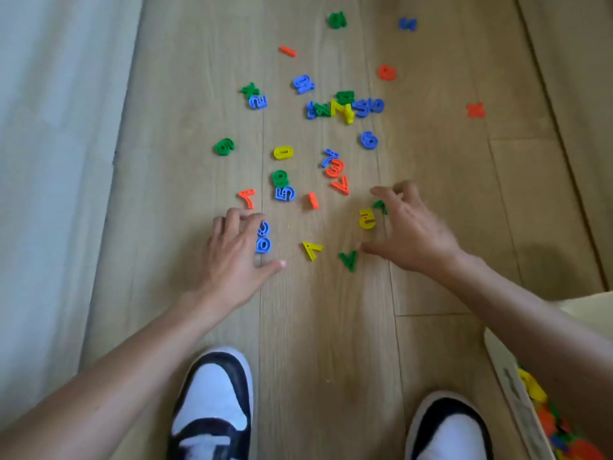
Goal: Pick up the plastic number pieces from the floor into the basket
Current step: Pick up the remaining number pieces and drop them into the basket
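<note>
Two black-and-white sneakers are seen at the bottom edge, the left sneaker [212, 406] and the right sneaker [447, 429], both planted on the light wooden plank floor [315, 327]. At far left, a pale white surface [49, 161] is seen running along the floor's edge. The left hand [232, 254] is held low over the floor, its fingers [247, 220] bent with the tips set against a pair of blue plastic number pieces [263, 239], while the thumb is stretched out well apart; nothing is pinched or lifted. Just beyond it, an orange plastic 7 [247, 197], a blue plastic 5 [285, 193] and an orange plastic 1 [311, 200] are laid flat. Between the hands, a yellow plastic 7 [311, 250], a green plastic piece [349, 259] and a yellow plastic piece [367, 219] are found on the floor. The right hand [411, 234] is spread wide above them, its fingers [386, 195] loosely curved and holding nothing; a small green piece [379, 205] is partly hidden behind them. Many more coloured number pieces are scattered farther up the floor. At lower right, the pale rim of the basket [510, 386] is seen, with coloured pieces [557, 426] already gathered inside it.
</note>
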{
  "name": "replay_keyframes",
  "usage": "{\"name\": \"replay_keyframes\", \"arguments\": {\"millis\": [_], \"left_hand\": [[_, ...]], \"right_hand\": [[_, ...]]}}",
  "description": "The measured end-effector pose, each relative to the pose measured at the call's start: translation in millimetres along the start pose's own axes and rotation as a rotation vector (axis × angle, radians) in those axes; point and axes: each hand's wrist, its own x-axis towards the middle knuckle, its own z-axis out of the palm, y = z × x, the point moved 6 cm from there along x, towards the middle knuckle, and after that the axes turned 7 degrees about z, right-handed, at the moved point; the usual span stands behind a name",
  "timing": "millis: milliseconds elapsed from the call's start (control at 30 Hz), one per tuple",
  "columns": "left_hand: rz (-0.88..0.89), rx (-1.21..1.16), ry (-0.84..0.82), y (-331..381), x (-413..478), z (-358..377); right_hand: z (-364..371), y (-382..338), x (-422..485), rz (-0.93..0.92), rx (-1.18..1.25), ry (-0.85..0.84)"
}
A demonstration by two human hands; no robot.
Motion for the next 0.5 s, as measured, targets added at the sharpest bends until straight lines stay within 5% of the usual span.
{"name": "replay_keyframes", "arguments": {"millis": [500], "left_hand": [[0.191, -0.117, -0.007, 13, 30, 2]], "right_hand": [[11, -24, 11, -0.112, -0.069, 0.096]]}}
